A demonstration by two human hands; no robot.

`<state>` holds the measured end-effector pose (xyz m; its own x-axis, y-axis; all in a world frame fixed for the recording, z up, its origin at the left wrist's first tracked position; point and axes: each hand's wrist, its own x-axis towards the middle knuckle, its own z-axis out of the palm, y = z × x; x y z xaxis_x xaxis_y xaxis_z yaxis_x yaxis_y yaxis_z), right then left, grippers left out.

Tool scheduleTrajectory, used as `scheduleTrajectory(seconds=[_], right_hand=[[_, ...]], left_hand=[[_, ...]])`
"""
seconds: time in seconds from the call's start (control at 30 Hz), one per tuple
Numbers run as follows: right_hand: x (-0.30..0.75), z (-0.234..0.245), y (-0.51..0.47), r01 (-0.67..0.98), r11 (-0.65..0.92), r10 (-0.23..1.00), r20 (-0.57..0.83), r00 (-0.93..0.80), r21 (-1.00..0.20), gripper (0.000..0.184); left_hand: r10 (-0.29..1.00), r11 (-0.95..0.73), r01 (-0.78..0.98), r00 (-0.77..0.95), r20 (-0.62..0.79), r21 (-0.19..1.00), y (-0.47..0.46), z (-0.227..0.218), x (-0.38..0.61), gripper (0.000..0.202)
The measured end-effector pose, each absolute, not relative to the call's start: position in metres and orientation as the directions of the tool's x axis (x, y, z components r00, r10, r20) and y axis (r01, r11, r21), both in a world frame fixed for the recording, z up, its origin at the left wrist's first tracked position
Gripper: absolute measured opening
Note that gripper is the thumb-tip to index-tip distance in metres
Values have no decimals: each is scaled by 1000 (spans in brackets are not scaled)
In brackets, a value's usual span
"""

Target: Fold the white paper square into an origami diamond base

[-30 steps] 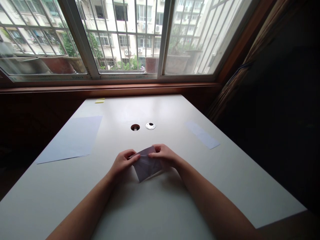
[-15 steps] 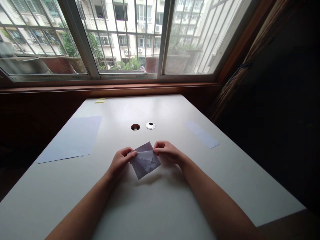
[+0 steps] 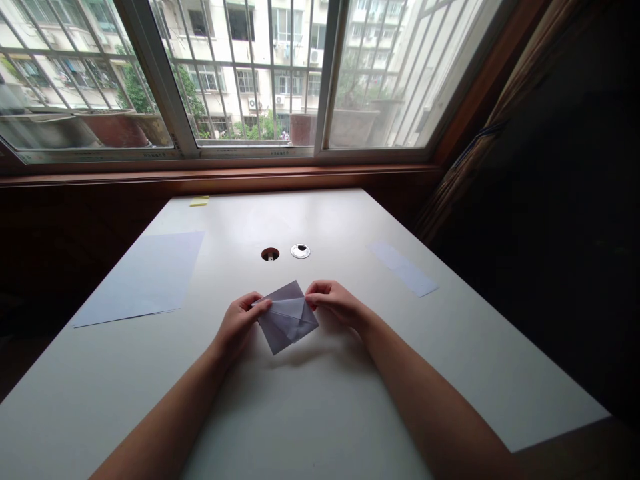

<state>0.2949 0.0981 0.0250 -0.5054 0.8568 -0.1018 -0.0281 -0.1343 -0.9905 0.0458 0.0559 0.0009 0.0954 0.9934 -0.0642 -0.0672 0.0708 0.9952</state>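
Observation:
A folded sheet of paper (image 3: 289,321), pale grey-violet with crossing creases and flaps, is held tilted just above the white table (image 3: 310,427). My left hand (image 3: 245,317) pinches its left edge, thumb on top and the other fingers behind. At the upper right corner, my right hand (image 3: 330,298) has thumb and forefinger closed on the paper, the remaining fingers curled. The paper's underside is hidden, and its shadow falls on the tabletop below.
Flat white sheets (image 3: 145,277) lie on the left of the table. A narrow paper strip (image 3: 404,268) lies on the right. Yellow sticky notes (image 3: 199,201) sit near the far edge. Ahead are a round hole (image 3: 270,254) and a grommet cover (image 3: 301,251). A barred window stands behind.
The folded paper and both hands have risen very slightly, with a small shift to the left. Both hands keep the same grip.

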Motion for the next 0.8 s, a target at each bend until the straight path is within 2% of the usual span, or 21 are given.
scheduleTrajectory(seconds=[0.3, 0.5, 0.8], right_hand=[[288, 21, 95, 80, -164, 846, -182, -502, -983, 40], [288, 20, 98, -17, -178, 893, -154, -424, -984, 40], [286, 18, 98, -20, -168, 908, -147, -392, -986, 38]], left_hand=[[992, -12, 57, 126, 5, 998, 53, 5, 48, 33], [978, -28, 128, 209, 1, 991, 51, 11, 48, 33], [967, -13, 203, 250, -39, 979, 51, 12, 48, 30]])
